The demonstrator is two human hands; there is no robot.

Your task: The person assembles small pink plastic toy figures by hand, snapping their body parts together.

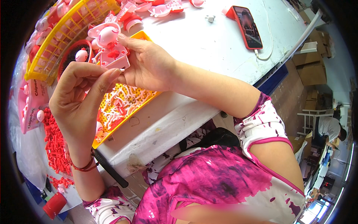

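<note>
While in right hand [151, 63], one pink figure [108, 36]

loc: prob. assy workshop | bulk red plastic pts [56, 143] | yellow basket [39, 75] | cardboard bxs [312, 72] | co-worker [329, 127] in bkgd

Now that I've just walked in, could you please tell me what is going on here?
A person's right hand holds a pink toy figure, while their left hand pinches what looks like a small white piece at its lower edge. Beneath their hands is a yellow tray of small pink and red parts.
</note>
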